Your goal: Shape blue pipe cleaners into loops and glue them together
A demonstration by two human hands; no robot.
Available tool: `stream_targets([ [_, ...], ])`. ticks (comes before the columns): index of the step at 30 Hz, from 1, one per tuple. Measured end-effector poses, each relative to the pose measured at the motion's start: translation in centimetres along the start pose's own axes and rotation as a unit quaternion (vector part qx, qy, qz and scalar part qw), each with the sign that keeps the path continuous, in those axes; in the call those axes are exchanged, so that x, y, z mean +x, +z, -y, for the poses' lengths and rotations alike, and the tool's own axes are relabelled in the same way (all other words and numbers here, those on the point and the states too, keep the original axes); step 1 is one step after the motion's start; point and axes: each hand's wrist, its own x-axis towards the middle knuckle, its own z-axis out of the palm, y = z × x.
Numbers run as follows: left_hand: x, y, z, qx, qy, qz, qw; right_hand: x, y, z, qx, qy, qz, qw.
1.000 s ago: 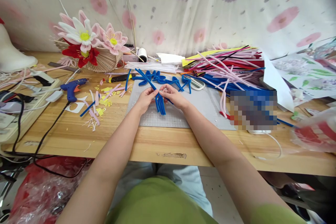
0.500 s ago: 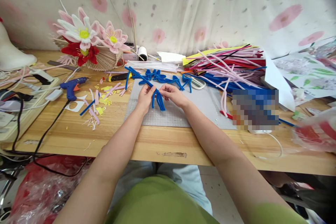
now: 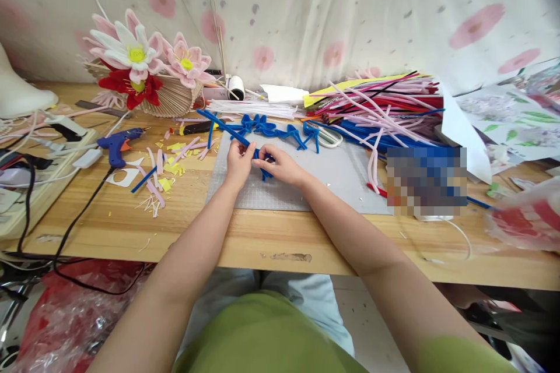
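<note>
Both hands meet over the grey cutting mat, closed on a bundle of blue pipe cleaners. My left hand pinches the bundle near its middle, and its long ends stick out up and to the left. Close beside it, my right hand has its fingers curled round the lower ends, which are partly hidden. Just behind the hands, bent blue pipe cleaner pieces lie along the mat's far edge. White-handled scissors rest to the right of these pieces.
A blue glue gun and yellow and pink scraps lie to the left. Fuzzy flowers on a woven fan stand behind them. A heap of coloured pipe cleaners fills the back right. A power strip sits far left.
My right hand has closed over the loose lower ends, which hung down spread out before. The bundle's upper ends have shifted a little to the left.
</note>
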Motion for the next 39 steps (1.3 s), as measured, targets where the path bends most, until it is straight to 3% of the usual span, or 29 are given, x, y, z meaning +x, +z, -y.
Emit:
stream_targets([
  [10,0.1,0.0,-0.1,-0.040,-0.037,-0.038,0.998,-0.6,0.9,0.8,-0.178,-0.013,-0.019,0.984],
  [17,0.5,-0.3,-0.9,-0.176,-0.128,-0.043,0.975,0.1,0.7,-0.4,-0.086,-0.010,0.002,0.996],
  [24,0.6,-0.5,-1.4,-0.246,-0.167,-0.059,0.953,0.4,0.5,-0.2,-0.124,-0.070,0.005,0.990],
  [29,0.5,-0.8,-1.5,-0.197,-0.138,-0.062,0.969,-0.2,0.8,0.3,-0.219,-0.087,-0.019,0.972],
  [35,-0.3,-0.9,-1.5,-0.064,-0.141,0.035,0.987,-0.8,0.5,-0.5,-0.244,-0.057,-0.044,0.967],
  [39,-0.4,-0.9,-1.4,-0.037,-0.162,0.058,0.984,-0.8,0.5,-0.6,-0.200,-0.034,-0.036,0.978],
])
